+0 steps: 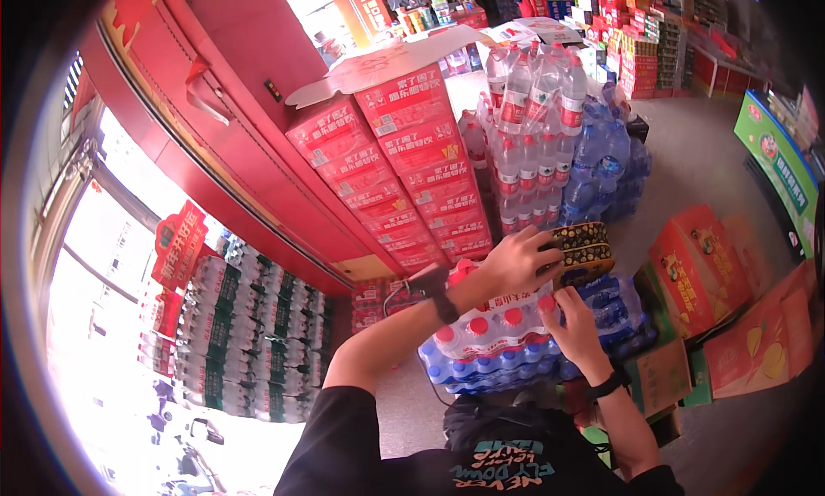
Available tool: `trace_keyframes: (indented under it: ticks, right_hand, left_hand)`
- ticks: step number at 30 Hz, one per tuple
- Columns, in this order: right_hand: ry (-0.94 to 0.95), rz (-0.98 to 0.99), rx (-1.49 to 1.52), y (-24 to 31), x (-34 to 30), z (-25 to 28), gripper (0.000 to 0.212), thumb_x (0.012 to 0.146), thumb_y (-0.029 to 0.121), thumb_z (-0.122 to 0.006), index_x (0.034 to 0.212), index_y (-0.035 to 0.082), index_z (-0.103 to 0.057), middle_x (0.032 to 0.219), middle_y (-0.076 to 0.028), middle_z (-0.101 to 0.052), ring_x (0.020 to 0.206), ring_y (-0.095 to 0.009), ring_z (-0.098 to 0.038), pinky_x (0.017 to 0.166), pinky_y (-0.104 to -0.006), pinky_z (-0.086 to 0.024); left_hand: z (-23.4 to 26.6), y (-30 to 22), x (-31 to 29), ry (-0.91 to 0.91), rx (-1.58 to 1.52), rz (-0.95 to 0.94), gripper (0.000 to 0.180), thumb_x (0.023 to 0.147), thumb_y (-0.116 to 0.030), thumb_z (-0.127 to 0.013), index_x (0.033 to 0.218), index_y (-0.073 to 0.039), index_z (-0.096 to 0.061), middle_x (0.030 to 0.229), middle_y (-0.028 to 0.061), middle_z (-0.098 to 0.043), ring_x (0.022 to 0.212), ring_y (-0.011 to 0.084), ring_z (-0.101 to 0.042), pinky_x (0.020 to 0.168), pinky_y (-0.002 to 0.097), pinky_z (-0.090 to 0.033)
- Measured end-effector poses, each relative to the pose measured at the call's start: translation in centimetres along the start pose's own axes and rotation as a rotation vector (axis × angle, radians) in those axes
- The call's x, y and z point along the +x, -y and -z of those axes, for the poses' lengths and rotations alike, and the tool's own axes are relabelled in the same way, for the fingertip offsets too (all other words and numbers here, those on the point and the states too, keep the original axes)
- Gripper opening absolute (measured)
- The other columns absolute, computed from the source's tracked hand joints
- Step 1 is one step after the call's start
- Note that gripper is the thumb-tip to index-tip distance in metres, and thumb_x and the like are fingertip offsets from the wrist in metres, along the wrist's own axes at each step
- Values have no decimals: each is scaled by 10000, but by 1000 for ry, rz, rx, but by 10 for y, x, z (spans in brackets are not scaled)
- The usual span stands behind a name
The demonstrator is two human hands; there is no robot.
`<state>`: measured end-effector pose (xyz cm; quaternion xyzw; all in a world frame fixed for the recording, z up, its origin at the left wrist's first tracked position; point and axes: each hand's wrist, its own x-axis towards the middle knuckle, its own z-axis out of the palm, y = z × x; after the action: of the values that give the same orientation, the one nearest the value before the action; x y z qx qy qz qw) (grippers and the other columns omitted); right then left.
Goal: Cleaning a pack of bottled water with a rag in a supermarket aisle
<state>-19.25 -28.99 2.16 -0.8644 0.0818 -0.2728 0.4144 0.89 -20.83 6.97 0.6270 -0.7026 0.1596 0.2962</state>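
A shrink-wrapped pack of red-capped clear bottles (481,327) lies in front of me, on top of blue-capped water packs (481,371). Over its far right part reaches my left hand (522,262), with bent fingers beside a black box with a gold pattern (586,242). What those fingertips grip, if anything, is hidden. Close below it, my right hand (576,326) is at the pack's right end, thumb and forefinger apart near a red cap. Both wrists wear dark bands.
Tall stacked red drink cartons (421,152) stand ahead, with large bottle packs (533,135) and blue water packs (601,161) beside them. Red cartons (700,268) and an opened brown box (662,376) are on the right. Stacked green-labelled bottles (249,333) stand left.
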Motion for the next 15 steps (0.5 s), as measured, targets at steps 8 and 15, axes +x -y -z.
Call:
trace_keyframes:
  ticks: [8,15]
  right_hand:
    - [-1,-73,-219,11,2,0,281,911,309,-731,899,66,-590,886,-132,-605,829,-395,-650,696,-488,-490]
    - [-39,2,-355,9,2,-1,270,868,291,-763,878,64,-615,838,-112,-610,785,-373,-648,687,-466,-489]
  left_hand:
    - [6,17,-12,69,42,-13,192,843,-268,-794,889,-92,-734,979,63,-696,889,293,-634,780,407,-557]
    - [90,-5,-99,36,98,96,127,806,-182,-804,844,-94,-721,945,37,-695,875,285,-639,767,400,-572]
